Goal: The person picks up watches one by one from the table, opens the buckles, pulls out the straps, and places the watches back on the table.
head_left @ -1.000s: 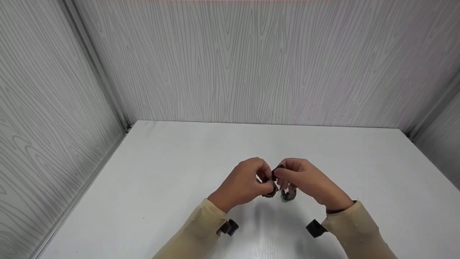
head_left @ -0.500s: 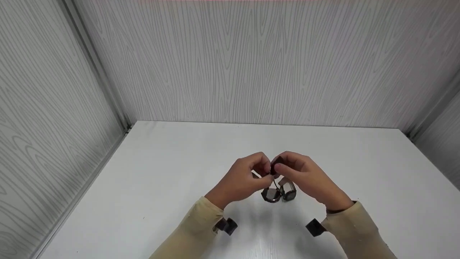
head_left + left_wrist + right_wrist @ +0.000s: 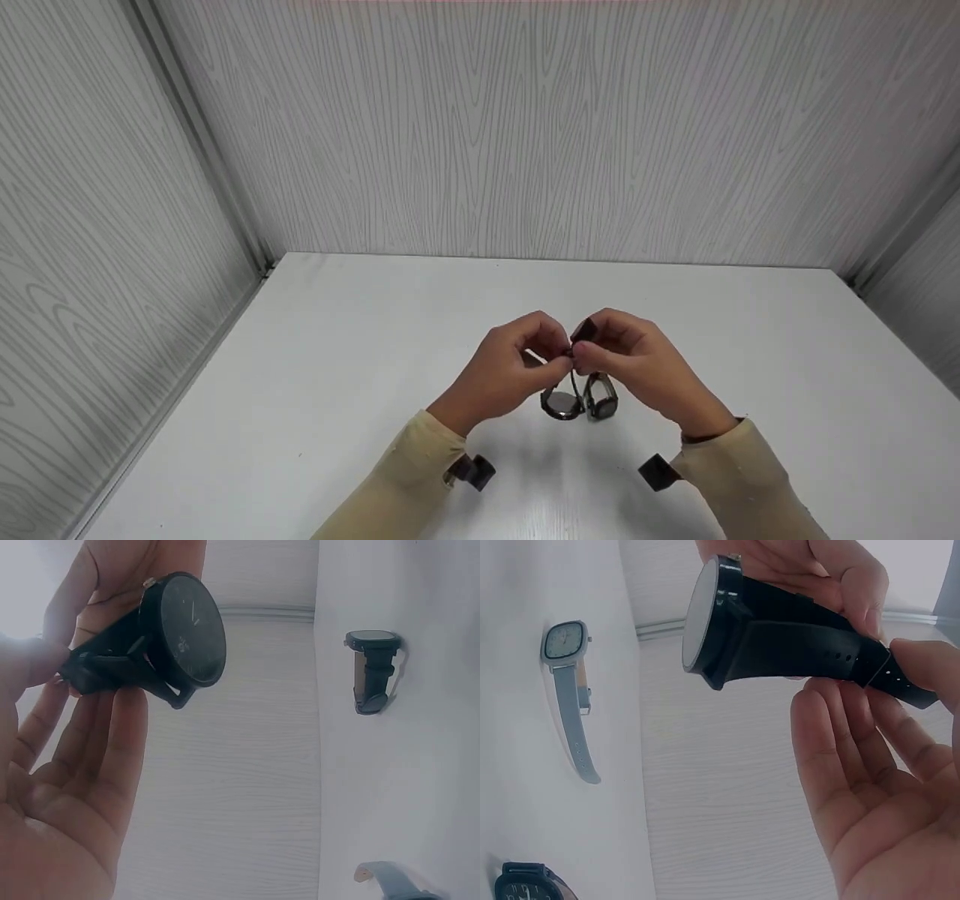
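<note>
Between my two hands is a black wristwatch (image 3: 787, 645) with a round face and its strap closed into a loop. In the head view its dial (image 3: 562, 403) hangs below my fingers. My left hand (image 3: 510, 371) pinches the strap near where its ends overlap. With thumb and fingers, my right hand (image 3: 630, 364) pinches the strap's free end (image 3: 904, 682), which has a row of holes. The dial (image 3: 193, 628) faces away from both palms in the left wrist view.
Another dark watch (image 3: 373, 671) with a looped band stands on the white table (image 3: 375, 322). A squarish watch (image 3: 566, 641) with a blue-grey strap lies open, near a black-faced watch (image 3: 525, 886). Grey wood-grain panels (image 3: 480, 135) enclose the table.
Both hands have risen slightly. My left hand's grip has shifted from around the watch to the strap, so the dial now hangs visible below. More of the strap end shows above my right thumb.
</note>
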`<action>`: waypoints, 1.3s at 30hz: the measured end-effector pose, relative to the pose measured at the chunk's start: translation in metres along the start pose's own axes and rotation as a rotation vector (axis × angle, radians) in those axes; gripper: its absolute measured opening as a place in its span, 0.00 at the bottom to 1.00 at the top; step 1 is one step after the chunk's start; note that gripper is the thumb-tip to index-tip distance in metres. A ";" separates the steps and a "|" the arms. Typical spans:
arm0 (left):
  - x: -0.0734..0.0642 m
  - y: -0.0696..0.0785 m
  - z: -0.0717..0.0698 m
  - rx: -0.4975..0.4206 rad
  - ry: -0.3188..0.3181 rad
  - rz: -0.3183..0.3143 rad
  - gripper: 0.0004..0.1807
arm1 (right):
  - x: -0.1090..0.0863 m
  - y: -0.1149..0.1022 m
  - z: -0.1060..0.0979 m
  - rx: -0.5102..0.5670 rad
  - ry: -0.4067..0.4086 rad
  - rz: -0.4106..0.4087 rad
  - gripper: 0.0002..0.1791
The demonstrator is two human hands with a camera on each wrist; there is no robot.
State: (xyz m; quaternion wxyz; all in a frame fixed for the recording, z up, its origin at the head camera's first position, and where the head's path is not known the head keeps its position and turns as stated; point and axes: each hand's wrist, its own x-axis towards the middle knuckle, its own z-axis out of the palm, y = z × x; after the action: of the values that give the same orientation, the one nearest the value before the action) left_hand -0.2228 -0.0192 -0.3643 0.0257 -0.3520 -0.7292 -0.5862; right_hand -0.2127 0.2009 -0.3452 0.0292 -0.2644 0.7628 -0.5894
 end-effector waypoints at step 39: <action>0.000 0.004 0.004 0.079 0.026 -0.111 0.09 | -0.001 0.002 -0.004 0.022 0.074 -0.020 0.11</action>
State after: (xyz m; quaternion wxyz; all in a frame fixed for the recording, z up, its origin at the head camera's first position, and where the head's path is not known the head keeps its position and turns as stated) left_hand -0.2194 -0.0152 -0.3619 0.0164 -0.3024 -0.7696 -0.5621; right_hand -0.2144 0.2051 -0.3460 -0.0020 -0.2500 0.7542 -0.6072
